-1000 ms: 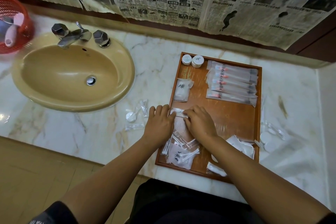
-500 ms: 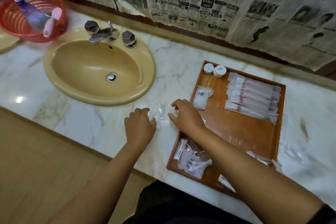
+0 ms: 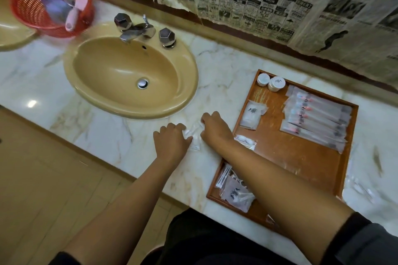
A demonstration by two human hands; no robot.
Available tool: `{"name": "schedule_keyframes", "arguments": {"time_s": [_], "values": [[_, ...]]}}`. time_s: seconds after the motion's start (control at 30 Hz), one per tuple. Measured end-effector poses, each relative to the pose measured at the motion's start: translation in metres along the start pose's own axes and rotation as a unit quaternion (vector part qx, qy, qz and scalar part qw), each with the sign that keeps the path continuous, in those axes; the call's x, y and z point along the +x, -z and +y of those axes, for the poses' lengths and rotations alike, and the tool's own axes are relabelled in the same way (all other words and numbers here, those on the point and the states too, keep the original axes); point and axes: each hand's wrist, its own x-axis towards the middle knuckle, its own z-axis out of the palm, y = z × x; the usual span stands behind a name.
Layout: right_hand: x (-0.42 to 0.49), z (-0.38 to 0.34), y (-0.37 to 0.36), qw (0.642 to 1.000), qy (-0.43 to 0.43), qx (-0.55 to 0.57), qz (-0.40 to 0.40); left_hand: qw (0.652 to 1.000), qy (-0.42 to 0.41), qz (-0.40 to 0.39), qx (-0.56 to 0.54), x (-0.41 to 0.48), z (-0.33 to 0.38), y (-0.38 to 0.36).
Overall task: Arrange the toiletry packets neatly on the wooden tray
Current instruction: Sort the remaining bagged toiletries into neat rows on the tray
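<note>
The wooden tray [image 3: 301, 157] lies on the marble counter at the right. On it are a row of long toothbrush packets [image 3: 316, 118], a small white sachet [image 3: 252, 115], two round white jars [image 3: 271, 83], a cotton-swab packet [image 3: 245, 142] and a heap of packets [image 3: 234, 189] at its near left corner. Left of the tray, both hands rest on clear packets [image 3: 193, 135] lying on the counter. My left hand [image 3: 172, 144] and my right hand [image 3: 215, 128] have their fingers curled down over those packets; whether either has a hold on one is hidden.
A tan sink [image 3: 129, 75] with a chrome tap [image 3: 137, 30] sits left of the hands. A red basket [image 3: 51, 4] stands at the far left. More clear packets [image 3: 361, 187] lie on the counter right of the tray. Newspaper covers the wall behind.
Both hands left the tray's packets and moved left onto the counter, closing in on the clear packets there. The camera view has swung left.
</note>
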Motion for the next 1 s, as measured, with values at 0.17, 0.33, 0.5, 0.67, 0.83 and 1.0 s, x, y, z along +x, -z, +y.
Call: {"name": "schedule_keyframes", "arguments": {"time_s": [0.17,0.33,0.5,0.67,0.83,1.0], "values": [[-0.005,0.004,0.007,0.998,-0.026,0.048,0.002,0.998,0.010,-0.023,-0.061,0.003,0.000,-0.002],[-0.016,0.012,0.015,0.995,-0.031,0.096,0.018,0.992,0.036,-0.056,-0.111,0.007,0.003,0.002],[-0.038,0.027,0.029,0.975,-0.033,0.207,0.072,0.977,0.042,-0.092,-0.186,0.007,0.007,0.013],[-0.071,0.065,0.052,0.945,-0.077,0.292,0.121,0.963,-0.019,-0.126,-0.239,-0.001,0.037,0.029],[-0.110,0.110,0.066,0.934,-0.134,0.302,0.138,0.955,-0.181,-0.164,-0.170,-0.030,0.089,0.021],[-0.141,0.141,0.059,0.943,-0.168,0.259,0.123,0.930,-0.320,-0.176,-0.034,-0.052,0.124,-0.006]]}}
